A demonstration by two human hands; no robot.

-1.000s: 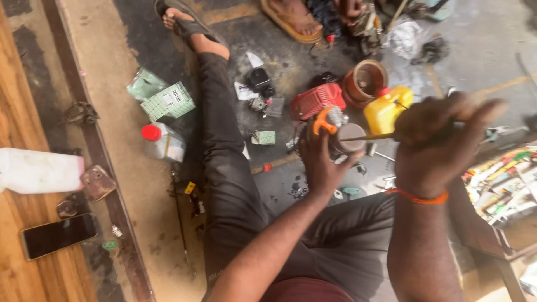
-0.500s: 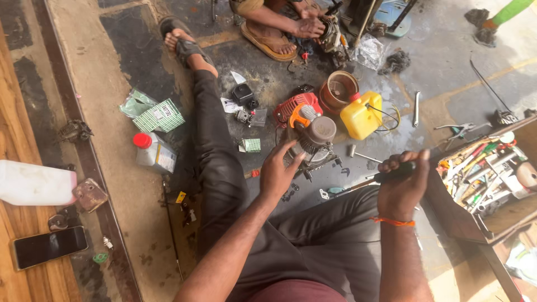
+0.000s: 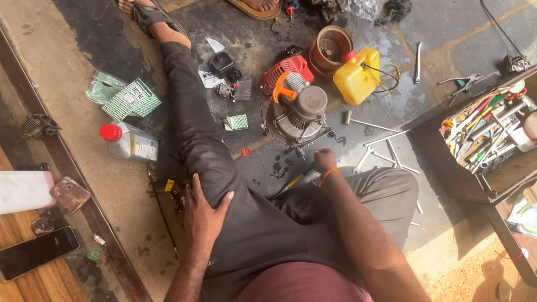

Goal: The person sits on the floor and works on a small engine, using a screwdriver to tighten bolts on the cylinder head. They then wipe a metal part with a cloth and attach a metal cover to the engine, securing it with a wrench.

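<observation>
A seated person's left hand (image 3: 204,215) is lying flat, fingers spread, on their own thigh. Their right hand (image 3: 324,161) is curling loosely, holding nothing, just beside a small engine (image 3: 302,112) sitting on the floor (image 3: 391,100).

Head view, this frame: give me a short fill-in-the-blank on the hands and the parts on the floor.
1. The left hand rests flat on the person's own ____.
2. The right hand is down at the floor just in front of the small ____.
3. The fuel jug beside the engine is ____ with a red cap.

Missing words: thigh; engine; yellow
</observation>
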